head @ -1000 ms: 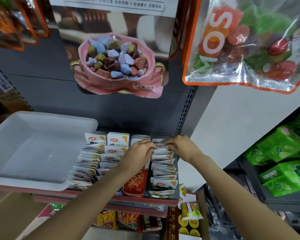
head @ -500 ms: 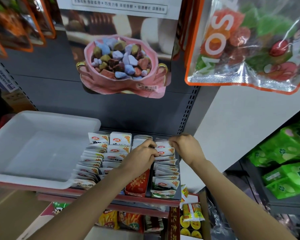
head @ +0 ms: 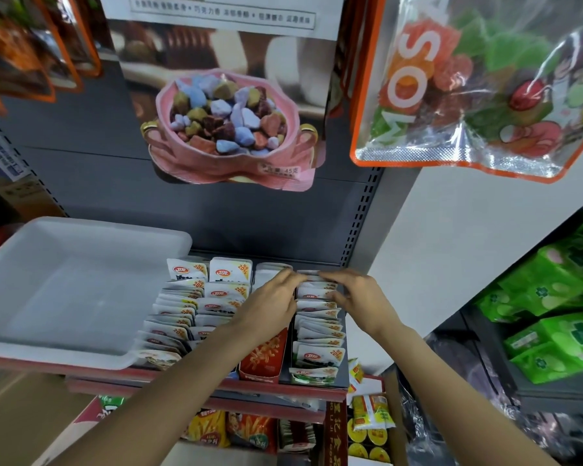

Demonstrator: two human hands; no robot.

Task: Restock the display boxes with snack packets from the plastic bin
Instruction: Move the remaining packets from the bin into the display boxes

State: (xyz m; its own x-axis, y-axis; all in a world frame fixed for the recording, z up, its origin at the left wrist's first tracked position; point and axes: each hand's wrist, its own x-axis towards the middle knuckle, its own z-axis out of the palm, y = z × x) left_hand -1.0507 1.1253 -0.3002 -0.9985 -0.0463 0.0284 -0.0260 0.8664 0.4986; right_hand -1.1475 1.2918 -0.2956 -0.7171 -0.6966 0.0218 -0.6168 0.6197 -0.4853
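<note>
Rows of white snack packets (head: pixel 318 326) stand upright in red display boxes (head: pixel 262 361) on the shelf. The white plastic bin (head: pixel 58 290) sits on the shelf at the left and looks empty. My left hand (head: pixel 271 302) reaches over the middle row, its straight fingers touching the rear packets of the rightmost row. My right hand (head: pixel 354 295) rests on the same rear packets from the right, fingers pressing their tops. The packets under both hands are partly hidden.
A pink candy bag (head: pixel 231 129) and a large clear bag (head: pixel 478 82) hang above the shelf. Green packs (head: pixel 559 307) fill a shelf at the right. More snacks (head: pixel 246 432) sit on the lower shelf. A grey perforated back panel (head: pixel 360 227) stands behind.
Both hands have shifted slightly toward the back of the rightmost row, and their fingertips have come closer together over the rear packets.
</note>
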